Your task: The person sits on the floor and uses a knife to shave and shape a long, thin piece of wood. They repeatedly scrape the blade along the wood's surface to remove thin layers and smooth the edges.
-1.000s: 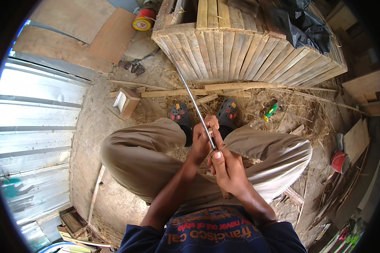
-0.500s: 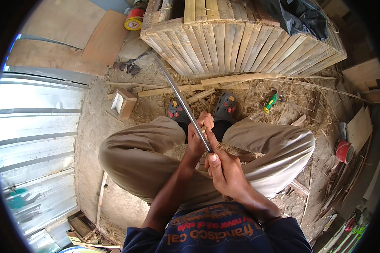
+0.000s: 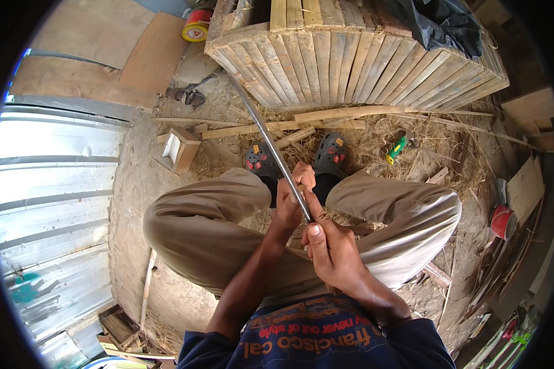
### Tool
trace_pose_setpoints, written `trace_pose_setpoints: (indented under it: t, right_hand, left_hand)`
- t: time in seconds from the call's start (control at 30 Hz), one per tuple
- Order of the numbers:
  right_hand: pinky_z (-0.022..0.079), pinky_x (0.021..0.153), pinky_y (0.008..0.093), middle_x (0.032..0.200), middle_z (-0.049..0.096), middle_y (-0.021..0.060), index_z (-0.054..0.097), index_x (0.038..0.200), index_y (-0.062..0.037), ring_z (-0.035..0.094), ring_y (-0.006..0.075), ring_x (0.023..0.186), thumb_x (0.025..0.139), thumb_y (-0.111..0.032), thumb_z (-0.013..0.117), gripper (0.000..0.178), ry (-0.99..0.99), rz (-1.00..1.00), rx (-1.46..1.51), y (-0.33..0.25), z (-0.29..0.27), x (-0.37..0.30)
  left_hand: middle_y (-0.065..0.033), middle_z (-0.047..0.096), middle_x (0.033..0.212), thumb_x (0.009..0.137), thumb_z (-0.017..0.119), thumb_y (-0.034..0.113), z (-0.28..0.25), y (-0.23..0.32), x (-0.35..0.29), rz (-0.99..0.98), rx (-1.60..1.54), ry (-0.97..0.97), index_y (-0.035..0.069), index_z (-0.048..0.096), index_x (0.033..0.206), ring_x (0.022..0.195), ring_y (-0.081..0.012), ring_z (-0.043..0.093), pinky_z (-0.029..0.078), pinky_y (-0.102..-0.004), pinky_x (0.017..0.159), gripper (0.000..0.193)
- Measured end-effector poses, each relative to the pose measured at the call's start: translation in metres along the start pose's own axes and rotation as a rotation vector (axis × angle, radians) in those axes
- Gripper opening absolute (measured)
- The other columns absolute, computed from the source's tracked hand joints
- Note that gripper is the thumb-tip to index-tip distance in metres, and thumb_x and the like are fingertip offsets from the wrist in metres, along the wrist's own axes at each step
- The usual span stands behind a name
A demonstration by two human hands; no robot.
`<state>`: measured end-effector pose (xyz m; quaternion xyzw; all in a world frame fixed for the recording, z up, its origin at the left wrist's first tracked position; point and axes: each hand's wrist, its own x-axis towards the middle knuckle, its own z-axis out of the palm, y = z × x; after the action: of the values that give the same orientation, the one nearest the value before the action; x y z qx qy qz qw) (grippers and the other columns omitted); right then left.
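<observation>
A long, narrow grey metal blade [image 3: 268,136] slants from the far left down to my hands, between my knees. My right hand [image 3: 333,249] is closed around its near end, with the thumb laid along the top. Just beyond, my left hand [image 3: 292,200] is closed beside the blade. A small light piece of wood [image 3: 302,189] shows at its fingers, right against the metal. The fingers hide most of that piece and the blade's grip.
A slatted wooden crate [image 3: 351,67] stands ahead, with black plastic [image 3: 443,27] on it. Wood strips [image 3: 252,130], shavings and a green-yellow handled tool [image 3: 397,149] lie on the ground. A small wooden box [image 3: 181,150] sits left; a red can [image 3: 503,222] sits right. Corrugated metal [image 3: 55,215] walls the left.
Both hands and the blade have shifted very slightly in the picture, along with the whole scene. The grip of each hand looks the same.
</observation>
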<state>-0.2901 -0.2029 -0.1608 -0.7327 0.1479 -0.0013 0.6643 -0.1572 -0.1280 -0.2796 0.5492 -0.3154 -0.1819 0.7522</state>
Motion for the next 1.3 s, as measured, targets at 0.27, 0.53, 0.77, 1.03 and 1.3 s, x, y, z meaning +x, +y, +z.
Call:
trace_pose_setpoints:
  t: [0.27,0.53,0.77,1.03,1.3]
  right_hand:
    - [0.050,0.063,0.0377,0.076,0.059,0.0170,0.030,0.153,-0.0046,0.061,0.0259,0.063,0.106,-0.027,0.040,0.053,0.003,0.022,-0.001,0.0002,-0.0021,-0.0023]
    - [0.049,0.057,0.0292,0.068,0.056,0.0039,0.030,0.153,-0.0049,0.056,0.0116,0.058,0.107,-0.029,0.038,0.053,0.022,0.045,0.013,-0.0030,0.0015,-0.0031]
    - [0.048,0.056,0.0250,0.067,0.056,0.0017,0.032,0.153,-0.0050,0.055,0.0082,0.058,0.107,-0.026,0.039,0.050,0.040,0.053,0.049,-0.0039,0.0032,-0.0031]
    - [0.050,0.060,0.0276,0.068,0.058,0.0039,0.031,0.152,-0.0037,0.057,0.0105,0.061,0.107,-0.024,0.040,0.051,0.034,0.054,0.019,-0.0011,0.0029,-0.0041]
    - [0.050,0.060,0.0286,0.068,0.058,0.0045,0.032,0.152,-0.0016,0.059,0.0118,0.061,0.107,-0.027,0.039,0.052,0.054,0.023,-0.029,-0.0021,0.0029,-0.0048]
  left_hand:
    - [-0.0034,0.039,0.069,0.090,0.050,0.066,0.0030,0.0028,-0.0005,-0.012,-0.010,-0.014,0.005,0.040,0.066,0.070,-0.0173,0.036,0.030,-0.0318,0.063,0.067]
    - [-0.0028,0.042,0.074,0.090,0.055,0.063,0.0054,0.0082,-0.0026,-0.056,-0.067,0.011,0.004,0.047,0.074,0.073,-0.0143,0.039,0.032,-0.0301,0.065,0.062]
    - [-0.0025,0.043,0.075,0.089,0.055,0.065,0.0049,0.0042,-0.0038,-0.009,-0.089,0.017,0.005,0.048,0.074,0.076,-0.0152,0.039,0.032,-0.0310,0.068,0.063]
    - [-0.0016,0.044,0.077,0.090,0.057,0.060,0.0036,0.0075,-0.0042,0.002,-0.081,0.019,0.005,0.052,0.077,0.077,-0.0153,0.038,0.031,-0.0314,0.072,0.057]
    - [-0.0012,0.044,0.076,0.090,0.059,0.058,0.0049,0.0083,-0.0025,-0.003,-0.126,0.003,0.004,0.052,0.077,0.076,-0.0142,0.037,0.030,-0.0312,0.068,0.056]
